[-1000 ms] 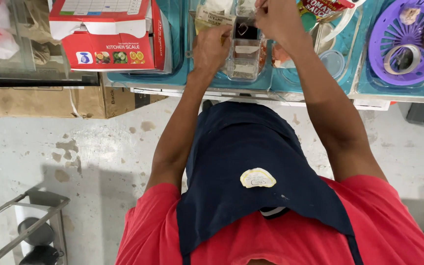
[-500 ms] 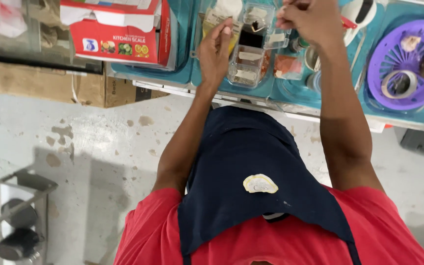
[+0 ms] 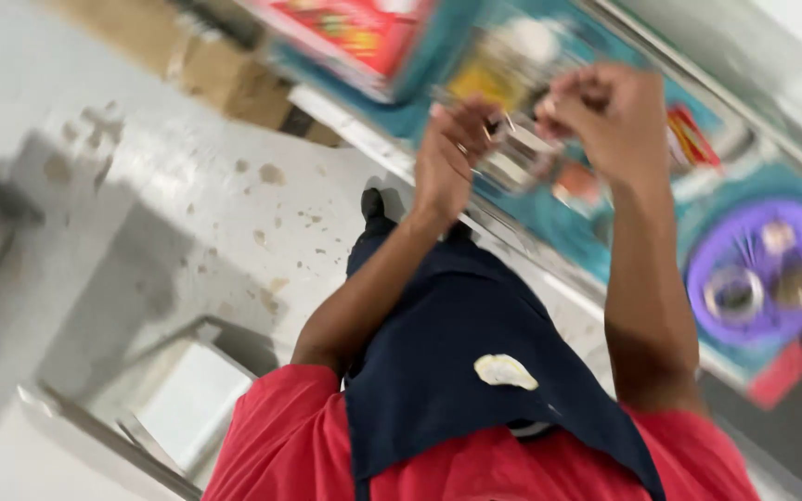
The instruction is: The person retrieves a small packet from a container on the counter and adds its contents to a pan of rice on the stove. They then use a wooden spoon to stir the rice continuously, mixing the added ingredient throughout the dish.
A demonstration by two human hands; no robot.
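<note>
Gripping a small clear container (image 3: 512, 153) between both hands above the teal tabletop (image 3: 605, 223): left hand (image 3: 447, 158) cupping its near side, fingers curled; right hand (image 3: 610, 116) clenched at its far top edge. Blurring too heavily to show the container's long axis.

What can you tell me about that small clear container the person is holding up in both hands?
The clear container looks like a small see-through plastic box, blurred by camera motion. It is lifted off the teal counter and tilted. The left hand grips its left side; the right hand pinches its top right. What it holds cannot be made out.
</note>
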